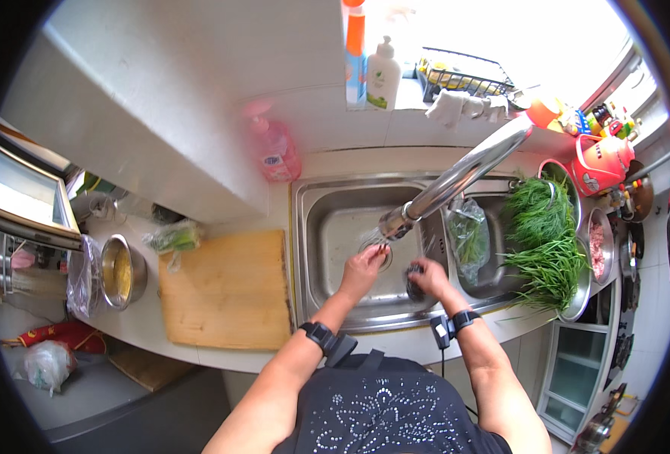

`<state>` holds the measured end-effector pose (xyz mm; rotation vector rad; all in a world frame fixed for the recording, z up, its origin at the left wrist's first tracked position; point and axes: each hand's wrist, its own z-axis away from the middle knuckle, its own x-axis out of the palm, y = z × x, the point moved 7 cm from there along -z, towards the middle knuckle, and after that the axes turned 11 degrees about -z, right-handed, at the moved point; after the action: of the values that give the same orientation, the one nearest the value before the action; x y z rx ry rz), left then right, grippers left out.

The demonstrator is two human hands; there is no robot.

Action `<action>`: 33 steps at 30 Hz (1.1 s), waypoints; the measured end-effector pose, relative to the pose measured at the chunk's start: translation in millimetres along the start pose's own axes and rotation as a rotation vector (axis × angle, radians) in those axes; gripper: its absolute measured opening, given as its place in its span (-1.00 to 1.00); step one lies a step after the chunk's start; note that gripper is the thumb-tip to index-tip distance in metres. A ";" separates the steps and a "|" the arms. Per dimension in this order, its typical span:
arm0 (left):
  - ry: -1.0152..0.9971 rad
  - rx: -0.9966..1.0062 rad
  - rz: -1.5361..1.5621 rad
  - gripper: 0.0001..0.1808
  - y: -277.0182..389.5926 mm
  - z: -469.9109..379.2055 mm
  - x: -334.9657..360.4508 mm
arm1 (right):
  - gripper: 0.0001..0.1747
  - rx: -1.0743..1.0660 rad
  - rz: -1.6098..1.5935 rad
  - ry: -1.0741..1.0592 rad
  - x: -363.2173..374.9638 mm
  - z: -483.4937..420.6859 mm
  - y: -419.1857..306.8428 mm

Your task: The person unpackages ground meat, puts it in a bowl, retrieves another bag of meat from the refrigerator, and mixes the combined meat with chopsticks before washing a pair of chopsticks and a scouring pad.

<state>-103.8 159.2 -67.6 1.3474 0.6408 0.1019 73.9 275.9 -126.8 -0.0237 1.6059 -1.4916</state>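
Water runs from the chrome faucet (454,176) over the left basin of the steel sink (312,244). Under its spout is my left hand (365,265), fingertips pinched together on something small and dark that I cannot identify. My right hand (430,278) is in the right part of the same basin, closed around a dark object (414,282), perhaps a scrubber; its kind is unclear. The drain lies partly hidden behind my left fingers. In the smaller basin, a clear plastic bag with green vegetables (469,238) leans on the divider.
A wooden cutting board (227,289) lies left of the sink, near a steel pot (124,272). To the right are leafy greens (545,267), a bowl of minced meat (597,249) and a red thermos (601,164). A pink soap bottle (275,150) stands behind.
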 end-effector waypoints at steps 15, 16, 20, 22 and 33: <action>-0.036 0.540 -0.213 -0.78 110.3 -12.6 53.5 | -0.54 0.253 -0.800 0.110 -129.5 14.1 -35.4; -0.074 0.573 -0.208 -0.77 127.4 -19.3 62.6 | -0.57 0.213 -0.919 0.138 -154.5 8.2 -37.6; -0.022 0.617 -0.165 -0.75 203.2 -58.8 84.0 | -0.59 -0.038 -1.057 0.119 -254.9 -33.3 -106.3; 0.027 0.559 -0.143 -0.77 234.1 -84.1 90.8 | -0.61 -0.058 -1.068 0.123 -290.9 -71.6 -132.6; 0.141 0.675 -0.161 -0.84 271.0 -115.9 115.8 | -0.49 0.022 -0.990 0.175 -344.3 -225.4 -169.5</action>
<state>14.1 375.8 131.2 1.9389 0.9496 -0.1676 45.6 601.2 175.6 -0.7935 1.8120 -2.2860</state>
